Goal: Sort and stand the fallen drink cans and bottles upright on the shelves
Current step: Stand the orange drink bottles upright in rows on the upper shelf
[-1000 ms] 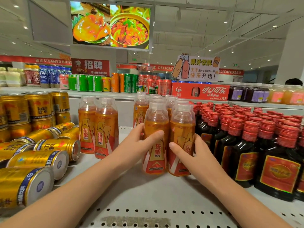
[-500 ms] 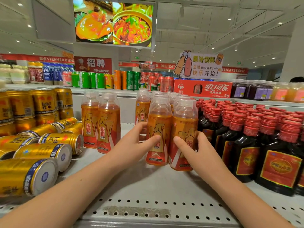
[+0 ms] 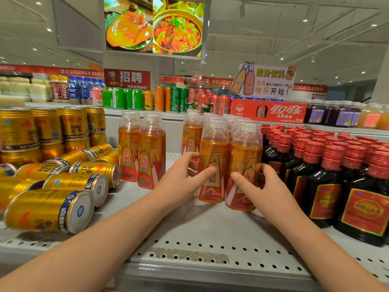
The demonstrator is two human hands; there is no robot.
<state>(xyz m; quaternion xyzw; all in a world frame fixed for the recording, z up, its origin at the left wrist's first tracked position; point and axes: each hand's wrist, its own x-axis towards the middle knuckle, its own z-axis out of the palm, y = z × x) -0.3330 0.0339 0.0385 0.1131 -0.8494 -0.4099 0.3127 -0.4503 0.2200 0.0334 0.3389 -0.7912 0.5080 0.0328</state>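
Two upright orange drink bottles stand side by side at the middle of the white shelf (image 3: pixel 189 230). My left hand (image 3: pixel 181 178) is wrapped around the left bottle (image 3: pixel 212 165), thumb across its label. My right hand (image 3: pixel 259 186) grips the right bottle (image 3: pixel 245 157) from its right side. More orange bottles stand in rows behind them. Two further orange bottles (image 3: pixel 143 152) stand apart to the left. Several gold cans (image 3: pixel 52 209) lie fallen on their sides at the left of the shelf.
Stacked upright gold cans (image 3: pixel 48 127) fill the back left. Dark bottles with red caps (image 3: pixel 336 175) crowd the right side, touching the held pair. A rear shelf carries green, orange and red cans (image 3: pixel 168 100) and a red carton (image 3: pixel 269 111).
Both hands have pushed the two orange bottles a little further back on the shelf, against the rows behind. My head has drifted slightly left and closer.
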